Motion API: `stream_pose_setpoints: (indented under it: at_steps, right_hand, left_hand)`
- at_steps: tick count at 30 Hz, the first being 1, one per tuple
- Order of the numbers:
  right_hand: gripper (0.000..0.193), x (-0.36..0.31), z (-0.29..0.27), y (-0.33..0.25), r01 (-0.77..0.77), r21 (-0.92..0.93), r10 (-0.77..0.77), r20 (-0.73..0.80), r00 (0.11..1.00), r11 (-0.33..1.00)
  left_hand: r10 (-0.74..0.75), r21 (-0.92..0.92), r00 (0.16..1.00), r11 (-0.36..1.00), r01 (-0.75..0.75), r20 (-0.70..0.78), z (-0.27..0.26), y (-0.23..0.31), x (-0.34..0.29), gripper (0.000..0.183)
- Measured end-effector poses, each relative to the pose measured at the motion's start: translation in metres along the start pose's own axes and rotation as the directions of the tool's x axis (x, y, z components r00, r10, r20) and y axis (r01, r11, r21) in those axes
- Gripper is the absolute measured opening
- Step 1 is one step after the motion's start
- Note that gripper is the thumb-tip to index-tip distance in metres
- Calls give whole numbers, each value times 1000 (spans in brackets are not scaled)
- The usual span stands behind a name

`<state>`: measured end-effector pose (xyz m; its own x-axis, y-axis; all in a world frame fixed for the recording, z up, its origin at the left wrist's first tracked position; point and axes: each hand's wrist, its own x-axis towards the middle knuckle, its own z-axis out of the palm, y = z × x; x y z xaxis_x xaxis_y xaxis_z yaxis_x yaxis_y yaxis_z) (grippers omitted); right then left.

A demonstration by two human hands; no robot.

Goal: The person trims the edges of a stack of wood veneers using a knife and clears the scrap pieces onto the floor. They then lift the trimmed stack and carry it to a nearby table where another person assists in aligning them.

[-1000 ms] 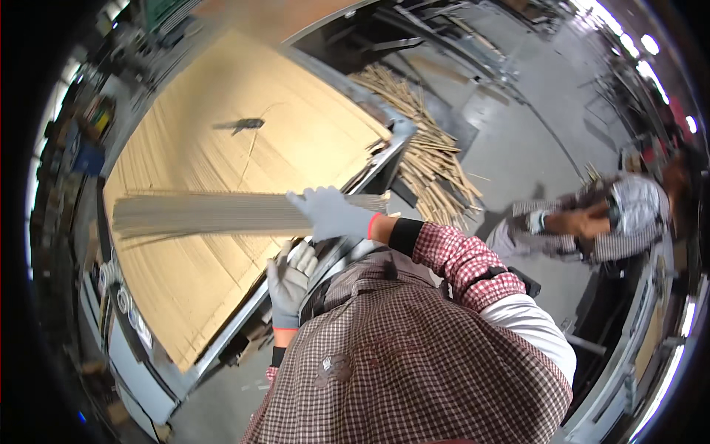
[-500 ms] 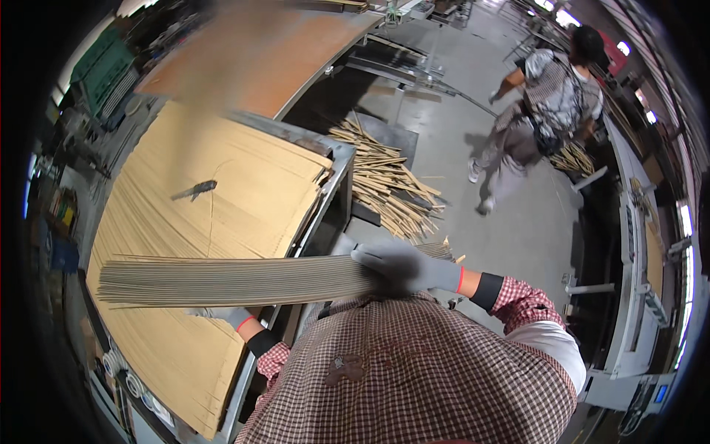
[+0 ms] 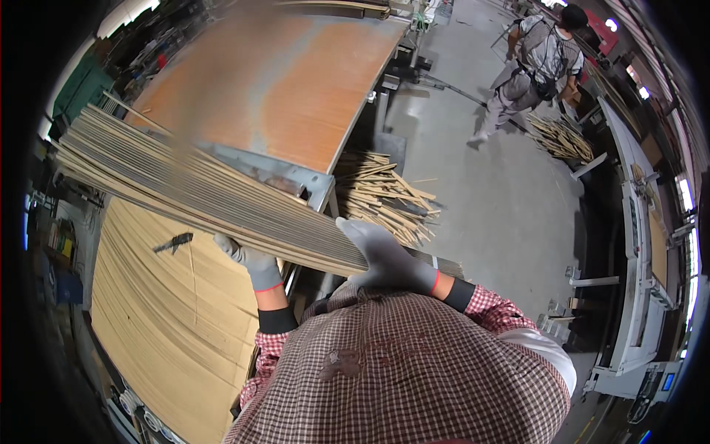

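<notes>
A thick bundle of cardboard sheets, seen edge-on, slants from the far left to my waist. My right hand, in a grey glove, grips its right end, thumb side over the top edges. My gloved left hand supports the bundle at its near side; its fingers are partly hidden beneath. Below the bundle lies a wide stack of tan cardboard, with a small dark hand tool and a thin cord on it.
An orange-brown table stands beyond the bundle. A pile of cardboard strips lies on the floor at its right, another pile farther right. A co-worker walks on the grey floor. A long machine lines the right side.
The bundle's left end has swung away from me and risen, uncovering more of the near stack. My left hand has come up beside it. The co-worker has moved farther away.
</notes>
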<state>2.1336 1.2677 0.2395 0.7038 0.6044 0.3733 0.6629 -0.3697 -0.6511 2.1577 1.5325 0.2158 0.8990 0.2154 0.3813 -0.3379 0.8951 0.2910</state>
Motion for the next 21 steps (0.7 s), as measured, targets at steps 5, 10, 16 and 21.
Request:
stream_pose_setpoints:
  at_steps: [5,10,16,21]
  right_hand:
    - [84,18,-47,52,-49,-112,38,-95,995,992]
    - [76,3,-86,111,-250,-211,244,-55,968,945]
    - [89,30,-116,148,-410,-369,481,123,868,834]
    - [100,95,-89,277,-236,-492,362,177,915,838]
  left_hand:
    - [-184,484,982,864,141,43,-70,-89,41,83]
    - [-322,161,839,890,426,-439,-44,-224,58,85]
    - [-565,-262,758,824,502,-325,-69,-290,78,85]
    - [-757,121,627,615,779,-185,-119,-296,43,53]
